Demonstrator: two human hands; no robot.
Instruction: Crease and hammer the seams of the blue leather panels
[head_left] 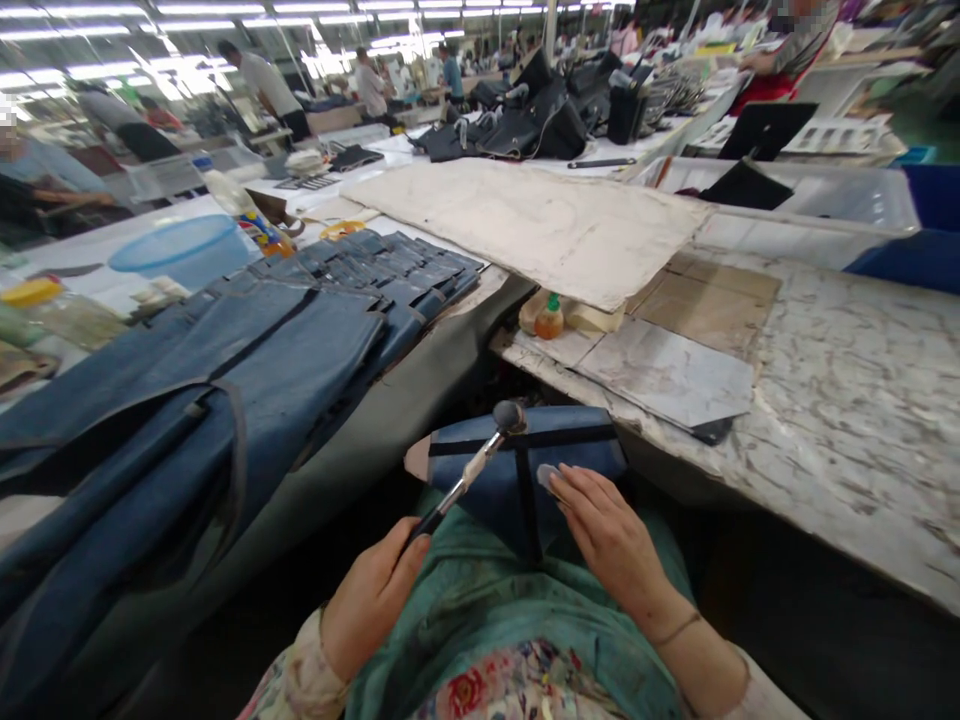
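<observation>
2 hands over 1 blue panel (491,490), set across a green apron (465,590) on the lap, between the near edges of the left worktop (86,250) and the right worktop (847,390). Lies longest from side to side, with 1 black band (570,437) along that line and 1 cross band (524,500) running back toward the body. Sits ahead and to the right of the left hand (379,590), but directly under the fingertips of the right hand (615,545), hence nearer to the latter. Grips a hammer (476,466) in the left, fingers wrapped round the handle, shaft slanting forward and rightward to a round head above the panel's far side; cannot tell touching from hovering. Has the right fingers extended and close together, a small pale piece (546,475) at the tips; cannot tell pinched from merely touched.

At the right worktop's near left corner, a small bottle (549,322), green-topped, orange liquid inside. Toward the far edge, a clear bin (810,230) with a dark piece (742,187) in it. On the left worktop, beyond stacked blue panels (285,330), a blue basin (176,258), contents not discernible; nearer the left edge, a yellow-lidded jar (71,318), contents too blurred to name.
</observation>
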